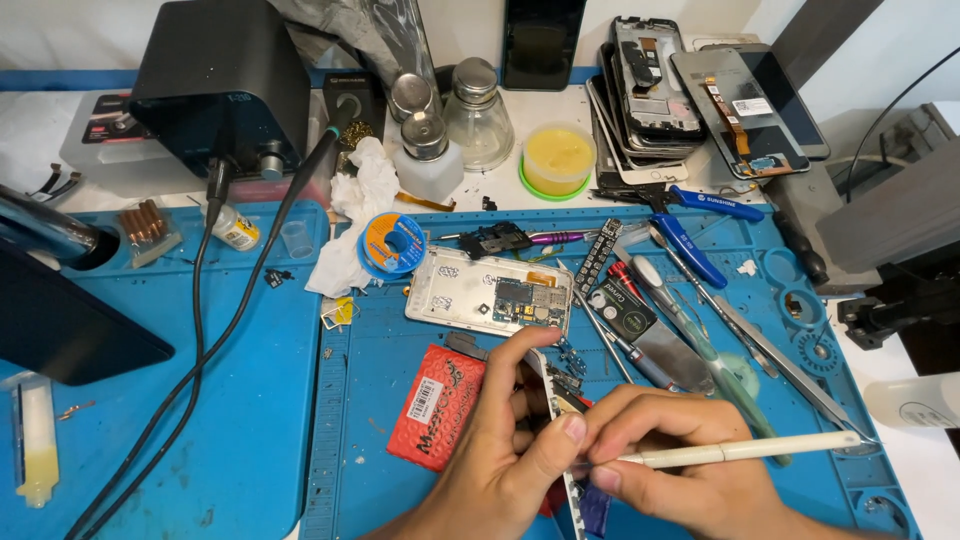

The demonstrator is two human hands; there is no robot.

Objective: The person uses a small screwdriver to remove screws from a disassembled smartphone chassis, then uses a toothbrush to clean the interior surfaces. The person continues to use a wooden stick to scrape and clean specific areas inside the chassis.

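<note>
Your left hand (505,440) curls around a white phone frame (556,420) stood on edge, thumb and fingers pinching its rim just below the opened phone body (490,292) that lies flat on the blue mat (400,420). Your right hand (680,455) pinches a slim white tool (740,452) like a pen, its tip touching the frame at your left thumb. A red packet (437,405) lies just left of that hand, below the opened phone body.

Blue mat (250,400), red packet (437,405), white tool (740,452)
</note>
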